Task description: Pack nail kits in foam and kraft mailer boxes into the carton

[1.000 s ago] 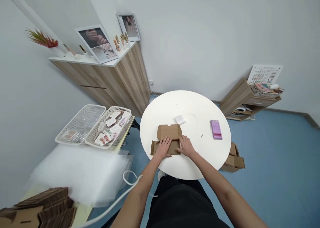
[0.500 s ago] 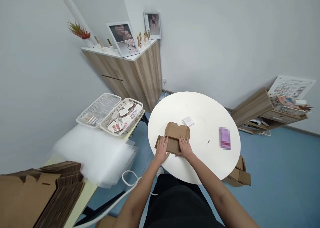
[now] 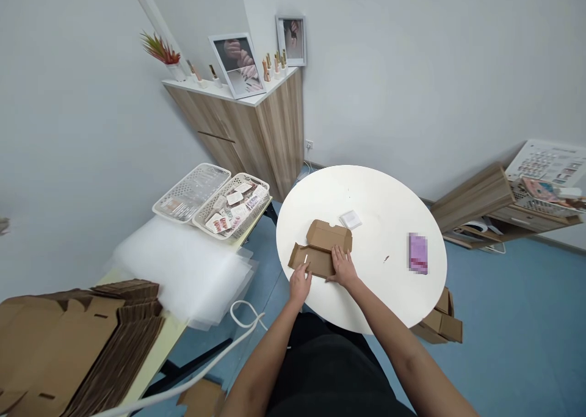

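Note:
A brown cardboard mailer box, partly folded, lies on the white round table. Its lid panel is spread out on the far side, and a side flap extends at the left. My right hand rests on the right side of the box with fingers stretched and the thumb apart near the front. At the front left edge, my left hand has bent fingers closed against the cardboard. A thin white strip shows just above those fingers; what it is I cannot make out. Beyond the lid sits a small white square packet.
A blurred purple packet lies on the table's right. To my left, a side table carries stacked flat cardboard, translucent sheets and white baskets. A white cable crosses nearby. Cardboard boxes stand on the floor.
My left hand has drawn back from inside the box's left side to its front edge, its fingers now bent. My right hand stays on the right side. The view has shifted slightly.

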Demonstrator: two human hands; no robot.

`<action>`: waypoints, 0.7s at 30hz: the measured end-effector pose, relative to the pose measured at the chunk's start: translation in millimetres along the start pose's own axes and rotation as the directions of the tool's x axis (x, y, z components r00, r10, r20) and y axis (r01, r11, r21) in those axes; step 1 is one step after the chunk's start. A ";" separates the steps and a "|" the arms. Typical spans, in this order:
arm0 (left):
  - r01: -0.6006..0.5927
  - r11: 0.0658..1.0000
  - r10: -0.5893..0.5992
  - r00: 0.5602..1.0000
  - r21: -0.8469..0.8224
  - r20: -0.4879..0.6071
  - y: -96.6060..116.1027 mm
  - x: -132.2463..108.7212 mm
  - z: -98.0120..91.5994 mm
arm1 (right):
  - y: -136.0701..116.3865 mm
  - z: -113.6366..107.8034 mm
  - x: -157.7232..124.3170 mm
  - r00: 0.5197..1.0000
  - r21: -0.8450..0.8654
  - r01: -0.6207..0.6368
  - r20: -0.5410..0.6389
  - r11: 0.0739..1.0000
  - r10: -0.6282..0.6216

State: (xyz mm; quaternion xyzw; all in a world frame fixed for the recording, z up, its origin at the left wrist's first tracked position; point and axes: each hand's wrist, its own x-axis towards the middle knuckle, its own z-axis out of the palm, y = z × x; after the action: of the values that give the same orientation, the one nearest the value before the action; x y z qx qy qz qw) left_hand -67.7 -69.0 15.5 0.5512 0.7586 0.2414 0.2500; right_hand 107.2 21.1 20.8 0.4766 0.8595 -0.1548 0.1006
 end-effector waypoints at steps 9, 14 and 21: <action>-0.084 0.996 0.081 0.995 -0.041 -0.060 -3.1 17.6 -11.0 | -0.1 0.4 1.3 1.000 -0.030 -0.005 0.019 1.000 0.006; -0.081 0.993 0.073 0.993 -0.084 -0.093 0.8 51.7 -20.2 | -1.5 1.8 1.7 1.000 -0.044 -0.012 0.026 0.999 0.013; -0.082 0.989 0.097 0.987 -0.123 0.128 1.8 47.9 1.3 | -1.3 2.0 0.5 1.000 -0.028 -0.017 0.015 0.999 0.017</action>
State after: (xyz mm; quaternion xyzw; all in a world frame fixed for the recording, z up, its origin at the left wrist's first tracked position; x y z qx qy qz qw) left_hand -78.4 -22.6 10.3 0.5841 0.6991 0.2589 0.3212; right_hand 105.9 20.2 19.0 0.4814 0.8566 -0.1457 0.1150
